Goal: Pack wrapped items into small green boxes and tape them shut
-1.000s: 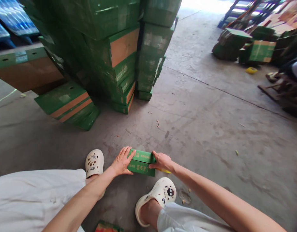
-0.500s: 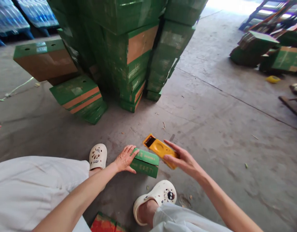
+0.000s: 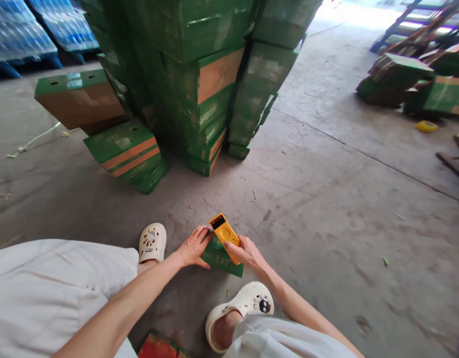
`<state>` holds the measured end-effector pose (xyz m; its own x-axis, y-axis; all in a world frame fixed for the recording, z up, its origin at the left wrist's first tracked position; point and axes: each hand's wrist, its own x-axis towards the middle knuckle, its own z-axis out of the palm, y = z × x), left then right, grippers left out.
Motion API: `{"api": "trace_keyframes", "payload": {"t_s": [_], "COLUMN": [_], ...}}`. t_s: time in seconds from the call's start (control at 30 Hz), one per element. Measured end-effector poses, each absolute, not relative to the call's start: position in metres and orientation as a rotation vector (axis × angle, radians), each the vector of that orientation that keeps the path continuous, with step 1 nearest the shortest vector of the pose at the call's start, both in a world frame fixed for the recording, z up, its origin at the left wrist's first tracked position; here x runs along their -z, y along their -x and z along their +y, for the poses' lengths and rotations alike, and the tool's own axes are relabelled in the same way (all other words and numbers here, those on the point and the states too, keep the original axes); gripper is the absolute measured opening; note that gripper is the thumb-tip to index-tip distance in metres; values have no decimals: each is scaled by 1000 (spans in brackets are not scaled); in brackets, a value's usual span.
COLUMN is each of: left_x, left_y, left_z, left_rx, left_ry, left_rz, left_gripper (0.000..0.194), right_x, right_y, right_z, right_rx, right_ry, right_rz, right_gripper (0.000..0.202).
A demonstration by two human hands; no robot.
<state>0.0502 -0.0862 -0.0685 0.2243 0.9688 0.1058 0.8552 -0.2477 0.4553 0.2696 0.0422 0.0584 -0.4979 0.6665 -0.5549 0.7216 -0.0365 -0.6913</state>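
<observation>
A small green carton (image 3: 224,263) with printed lettering lies on the floor between my feet. My left hand (image 3: 194,248) rests at its left end, fingers stretched out over the upper edge and the thumb spread apart lower down. In my right hand (image 3: 246,252) is a yellow handheld meter (image 3: 226,237), with a dark window at its far end and a round shape in its middle. The fingers are closed round its near end. Held tilted above the carton, the meter hides part of the carton's top; whether they touch I cannot tell.
Tall stacks of green boxes (image 3: 210,74) stand ahead, with tilted boxes (image 3: 127,154) at their left. A red and green box (image 3: 158,345) lies by my feet. Far right are more green boxes (image 3: 399,79) and a yellow roll (image 3: 426,126). Bottled-water packs (image 3: 18,35) stand back left.
My right hand has moved left with the yellow meter, from beside the carton to over it. My left hand stays at the carton's left end. The view has shifted slightly.
</observation>
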Motion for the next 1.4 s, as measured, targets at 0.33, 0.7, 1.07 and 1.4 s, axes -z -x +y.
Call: {"api": "trace_keyframes", "payload": {"t_s": [0.33,0.7,1.07,1.4], "left_x": [71,73,60,76], "left_y": [-50,-46,-24,-23], "left_z": [-81,-89,-90,-85], "left_rx": [-451,-586,-593,-665], "left_ry": [-2158,-1984,-1842,-1881], "left_rz": [1718,1630,1561,1576], "left_gripper": [129,134,132,124], "right_x": [-68,-44,-48,-58], "right_y": [-269,-274,-274,-268], "right_z": [27,7,14,26], "right_rx": [2012,2162,2184,2248], "right_ry": [-1614,-1569,-1472,-1338], "right_rz": [2066,1893,1895,1875], "right_gripper": [60,63,62,60]}}
